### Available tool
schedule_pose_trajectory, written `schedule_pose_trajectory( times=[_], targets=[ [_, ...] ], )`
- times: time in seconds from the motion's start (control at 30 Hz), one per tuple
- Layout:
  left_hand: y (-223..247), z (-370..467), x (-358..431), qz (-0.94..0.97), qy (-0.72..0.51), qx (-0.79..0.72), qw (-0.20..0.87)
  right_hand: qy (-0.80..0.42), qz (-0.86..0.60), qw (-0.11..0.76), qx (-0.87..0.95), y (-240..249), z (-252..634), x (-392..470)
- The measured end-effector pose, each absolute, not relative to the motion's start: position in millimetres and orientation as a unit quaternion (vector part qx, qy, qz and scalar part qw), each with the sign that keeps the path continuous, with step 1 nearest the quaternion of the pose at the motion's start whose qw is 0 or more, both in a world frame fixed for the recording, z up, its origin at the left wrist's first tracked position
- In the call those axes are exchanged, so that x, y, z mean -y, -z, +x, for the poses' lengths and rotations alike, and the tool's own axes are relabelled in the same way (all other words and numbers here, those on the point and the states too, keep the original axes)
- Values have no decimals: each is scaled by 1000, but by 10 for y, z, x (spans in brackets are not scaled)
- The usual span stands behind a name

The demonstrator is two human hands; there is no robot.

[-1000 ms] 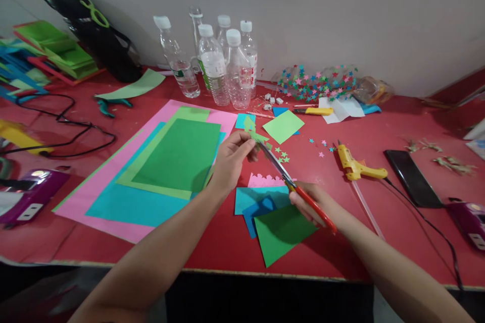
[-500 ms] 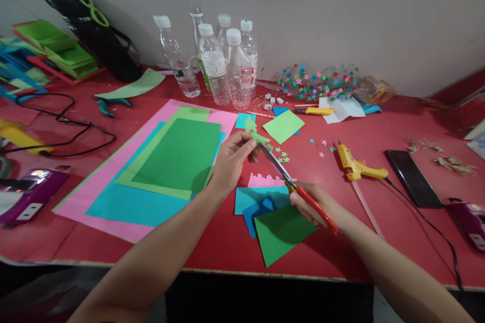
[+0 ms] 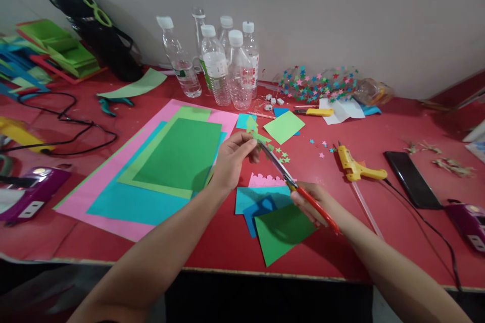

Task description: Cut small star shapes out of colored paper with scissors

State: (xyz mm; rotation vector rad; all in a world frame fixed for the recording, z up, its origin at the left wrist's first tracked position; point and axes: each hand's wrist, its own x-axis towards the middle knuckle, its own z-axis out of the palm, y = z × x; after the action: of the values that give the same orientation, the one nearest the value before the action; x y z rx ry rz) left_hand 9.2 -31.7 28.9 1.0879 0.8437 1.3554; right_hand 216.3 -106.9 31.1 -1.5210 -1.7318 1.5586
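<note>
My right hand (image 3: 312,204) is closed round the red handles of a pair of scissors (image 3: 282,170). The blades point up and left, their tips at the fingers of my left hand (image 3: 237,156). Thumb and forefinger of that hand pinch a small piece of light green paper (image 3: 257,145), mostly covered by the fingers. Several cut light green paper stars (image 3: 283,154) lie on the table just beyond the blades. Under the scissors are a pink paper with a notched edge (image 3: 265,180), a light blue sheet (image 3: 246,199) and a dark green sheet (image 3: 282,237).
Stacked coloured paper (image 3: 182,156) covers the left. Several plastic bottles (image 3: 238,75) stand against the wall. A yellow glue gun (image 3: 354,164), a black phone (image 3: 412,179) and a yellow cutter (image 3: 318,111) lie to the right. At left are a black cable (image 3: 87,123) and purple power strip (image 3: 34,194).
The view has shifted very slightly. Both hands, the scissors and the paper piece stay in nearly the same place.
</note>
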Motion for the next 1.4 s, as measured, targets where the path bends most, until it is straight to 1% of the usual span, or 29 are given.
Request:
schedule_pose_trajectory(
  times=[0.2,0.4,0.6,1.07,1.3,1.4],
  targets=[
    [-283,83,316,473,-583,-363,553,-557,-536,167,613,-332,2167,1071],
    [-298,74,326,500,-559,-375,544,-554,-536,156,618,-341,2176,1073],
    [-302,83,330,499,-559,-382,541,-549,-528,178,623,-294,2174,1077],
    [-311,91,338,490,-563,-378,548,-542,-534,182,622,-365,2152,1070],
    [-298,85,328,494,-560,-374,550,-539,-523,194,630,-257,2189,1055],
    [-298,77,320,492,-562,-378,547,-549,-520,187,627,-220,2207,1042]
  ],
)
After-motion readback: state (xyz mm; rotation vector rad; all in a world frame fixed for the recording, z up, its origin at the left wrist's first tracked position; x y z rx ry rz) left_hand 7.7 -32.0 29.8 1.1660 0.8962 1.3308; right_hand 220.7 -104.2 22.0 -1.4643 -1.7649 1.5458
